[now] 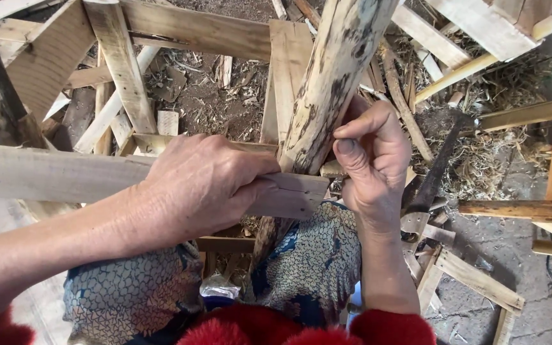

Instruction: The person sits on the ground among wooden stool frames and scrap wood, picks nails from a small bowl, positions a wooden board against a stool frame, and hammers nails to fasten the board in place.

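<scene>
Here the left hand [202, 185] clamps the flat pale wooden slat [65, 176] crosswise against the rough upright bark-stripped pole [330, 83], right hand [372, 160] pinched shut at the joint, seemingly lining it up for fixing

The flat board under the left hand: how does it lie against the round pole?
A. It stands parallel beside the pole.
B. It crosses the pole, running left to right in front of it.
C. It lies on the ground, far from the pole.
B: the board runs sideways across the front of the slanted pole, with the left hand pressed on it near the crossing and the right hand at the pole.
</scene>
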